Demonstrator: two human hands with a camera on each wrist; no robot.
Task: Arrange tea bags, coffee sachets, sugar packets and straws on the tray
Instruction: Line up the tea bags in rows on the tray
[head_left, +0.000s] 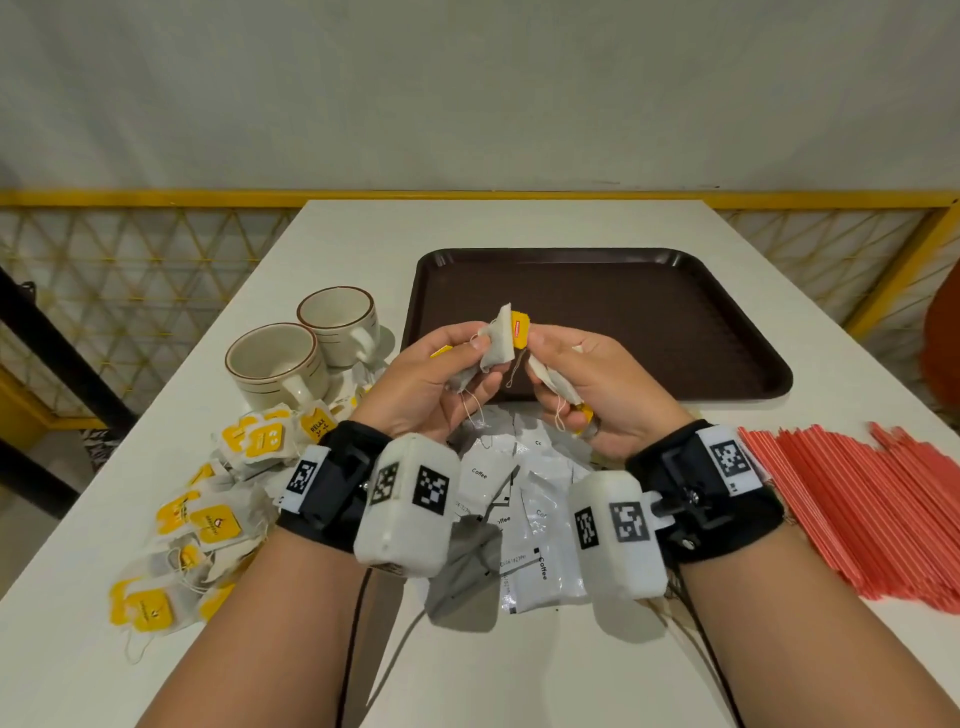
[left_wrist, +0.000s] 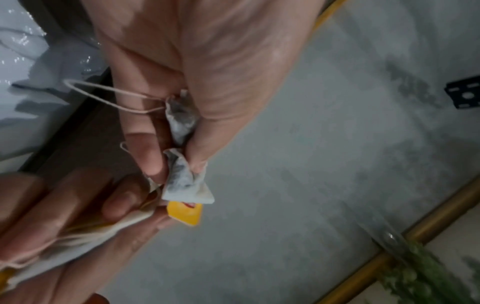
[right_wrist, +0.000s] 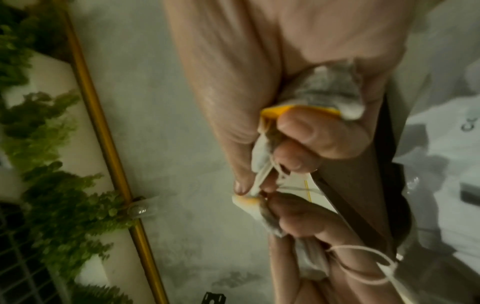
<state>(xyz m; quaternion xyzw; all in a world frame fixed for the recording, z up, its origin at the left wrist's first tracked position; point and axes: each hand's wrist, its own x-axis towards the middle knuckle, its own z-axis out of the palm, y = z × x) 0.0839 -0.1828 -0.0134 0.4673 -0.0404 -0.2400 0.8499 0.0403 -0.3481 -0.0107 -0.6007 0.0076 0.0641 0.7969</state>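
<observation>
Fingers (left_wrist: 153, 156) and thumb of the left hand (head_left: 421, 384) are curled round crumpled tea bags (head_left: 493, 345), pinching the paper just above the near edge of the brown tray (head_left: 727, 332). The right hand (head_left: 608, 395) meets it fingertip to fingertip, its fingers folded round more held tea bags (head_left: 556, 384) with a yellow tag (head_left: 520, 332) sticking up between the two hands and strings hanging below.

The white table (head_left: 363, 234) carries everything. At its left edge lies a loose heap of tea bags with yellow tags (head_left: 208, 514), running from the near corner up toward two cream cups (head_left: 306, 358) with dark-striped rims; the cups stand side by side just left of the tray. In the middle, under the wrists, white coffee sachets (head_left: 530, 551) printed "Coffee" lie scattered and overlapping, close to the tray's near rim. The tray itself sits toward the far right of the table, its floor bare where the hands do not cover it. To the right of the hands a spread of red straws (head_left: 852, 509) lies flat, reaching toward the table's right edge.

Beyond the table runs a yellow rail (head_left: 156, 198) with a criss-cross lattice below it, and behind that a pale grey wall (head_left: 467, 78). The wrist views also show green foliage (right_wrist: 46, 144) beside a brass-coloured bar. Sugar packets cannot be told apart anywhere.
</observation>
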